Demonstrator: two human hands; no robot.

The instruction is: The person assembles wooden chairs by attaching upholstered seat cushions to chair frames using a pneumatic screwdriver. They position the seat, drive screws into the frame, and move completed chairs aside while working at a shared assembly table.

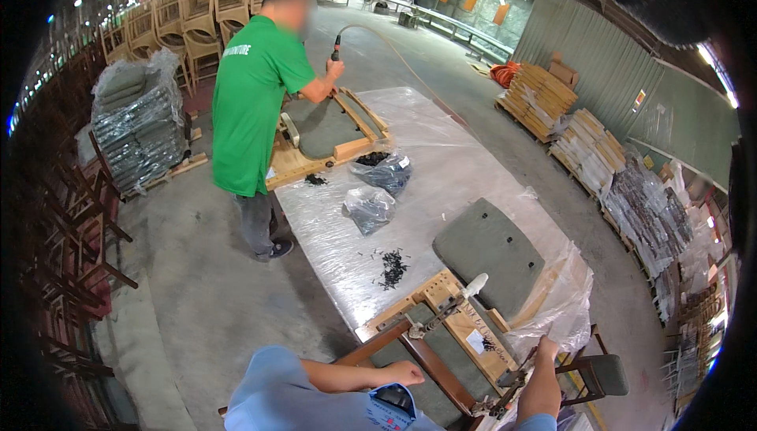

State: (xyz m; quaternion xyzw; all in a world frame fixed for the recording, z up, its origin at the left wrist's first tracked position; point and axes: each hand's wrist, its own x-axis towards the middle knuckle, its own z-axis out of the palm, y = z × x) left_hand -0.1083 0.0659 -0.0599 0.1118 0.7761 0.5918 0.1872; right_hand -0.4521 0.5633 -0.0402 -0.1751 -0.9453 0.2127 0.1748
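Seemingly midway: left hand [404,373] closed on the chair frame [430,364], right hand [542,350] grips plastic wrap [556,305]; cushion [489,253] lies unfitted on the worktop [441,163].

Single head-worn fisheye view, steeply downward over the worktable [441,171].

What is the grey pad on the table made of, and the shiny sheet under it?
The grey seat pad looks like fabric-covered board: matte, flat, with small holes. The sheet over the table looks like clear plastic film, glossy and wrinkled. The frame beside the pad looks like pale bare wood.
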